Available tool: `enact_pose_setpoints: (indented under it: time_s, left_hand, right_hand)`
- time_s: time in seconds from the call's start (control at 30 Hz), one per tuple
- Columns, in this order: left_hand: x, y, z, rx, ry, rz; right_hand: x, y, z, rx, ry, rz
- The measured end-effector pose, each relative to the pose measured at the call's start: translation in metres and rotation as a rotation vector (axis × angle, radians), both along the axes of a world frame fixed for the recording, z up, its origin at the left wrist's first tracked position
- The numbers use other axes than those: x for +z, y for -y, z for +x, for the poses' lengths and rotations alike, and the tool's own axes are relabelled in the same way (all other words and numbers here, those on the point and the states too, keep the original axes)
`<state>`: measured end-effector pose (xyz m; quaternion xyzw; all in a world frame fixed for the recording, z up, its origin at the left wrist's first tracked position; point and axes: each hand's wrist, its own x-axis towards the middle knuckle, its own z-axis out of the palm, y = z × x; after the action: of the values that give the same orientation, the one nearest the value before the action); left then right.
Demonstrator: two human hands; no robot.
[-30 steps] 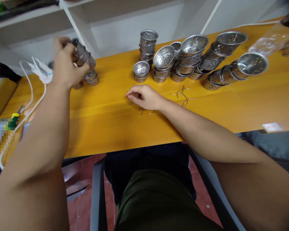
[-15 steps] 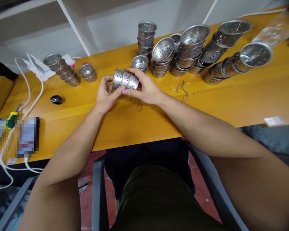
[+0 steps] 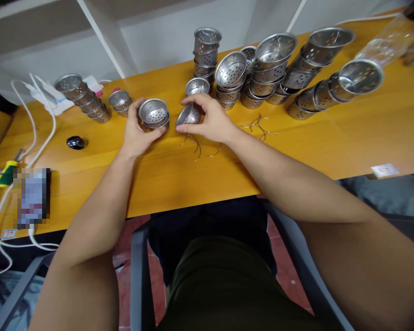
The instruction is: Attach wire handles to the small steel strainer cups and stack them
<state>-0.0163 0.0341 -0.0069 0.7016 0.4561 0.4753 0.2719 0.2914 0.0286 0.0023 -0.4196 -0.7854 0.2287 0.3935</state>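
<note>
Perforated metal cups (image 3: 154,111), two nested together with the mouth up, are held between the thumb and fingers of my left hand (image 3: 138,133). A single metal cup (image 3: 190,114), tipped so its mouth faces left, is gripped by my right hand (image 3: 212,118) just to the right of them. A gap separates the two hands. Thin curved wires (image 3: 195,147) lie on the table below my right hand. Behind that hand stands another small perforated cup (image 3: 197,86).
Tall stacks of perforated cups (image 3: 269,69) stand at the back right, with leaning ones (image 3: 334,92) further right. More wires (image 3: 260,126) lie before them. On the left are a cup stack (image 3: 84,99), a dark shiny object (image 3: 76,142), a phone (image 3: 34,197) and white cables (image 3: 53,124).
The cup stack that both hands held sideways has come apart. My left hand turned its nested pair upright and moved left, while my right hand keeps one cup.
</note>
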Motion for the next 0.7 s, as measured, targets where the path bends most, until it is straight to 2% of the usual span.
enact_pose_setpoints:
  time_s: [0.13, 0.3, 0.43, 0.7]
  left_hand:
    - [0.004, 0.006, 0.000, -0.028, 0.013, -0.016]
    - [0.003, 0.005, 0.001, 0.013, 0.019, 0.030]
    - [-0.002, 0.001, -0.002, 0.035, -0.006, 0.007]
    - [-0.018, -0.019, -0.004, 0.106, 0.069, -0.015]
  right_hand:
    - [-0.006, -0.009, 0.005, -0.023, -0.025, -0.062]
    - [-0.011, -0.012, 0.003, -0.017, -0.038, -0.011]
    - [-0.012, -0.012, 0.004, -0.065, 0.058, 0.008]
    - [-0.006, -0.009, 0.013, -0.194, 0.249, -0.124]
